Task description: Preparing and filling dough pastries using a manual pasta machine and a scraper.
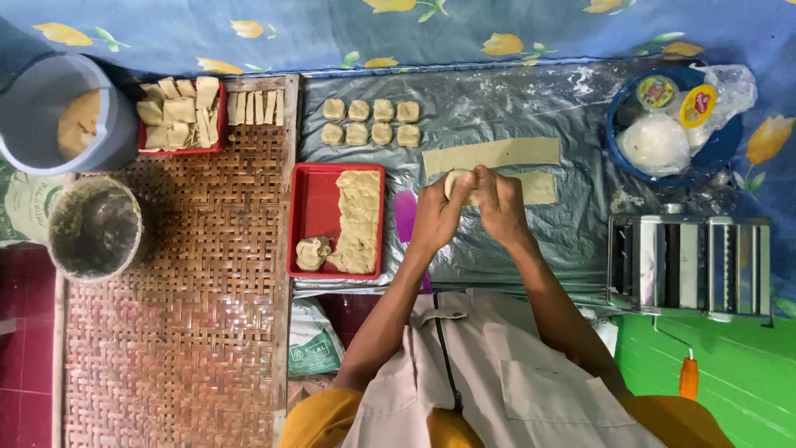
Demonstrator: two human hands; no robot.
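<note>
**Both hands pinched on one dough piece, just right of the red tray**

Landmark = red tray [316, 217] w/ a long slab of filling down its middle.

Left hand [437, 217] & right hand [500, 207] meet just right of the tray, fingers curled in, thumbs up top, both clamped around a small pale dough piece [455, 184]. Piece sits betw. the fingertips, lifted above the plastic sheet [572, 124]; only its top edge shows, rest hidden by the fingers.

Right of tray, under/behind the hands: two flat dough strips [491, 154], longer one farther from the person, shorter one partly covered by the right hand. A purple scraper [405, 214] lies betw. tray & left hand, touching neither as far as can be seen.

Above the tray: eight folded dough parcels [371, 122], two rows of four, close together.

Far right of tray: metal pasta roller [688, 265] w/ an orange-handled crank [688, 377] below it; blue bowl [720, 143] w/ bagged flour up beyond it.

Left of tray: woven bamboo mat [182, 315]. On its upper end a second small red tray of cut dough squares [178, 112]. Further left a grey bucket [41, 112] w/ dough inside & a round dark pot [94, 228].
</note>
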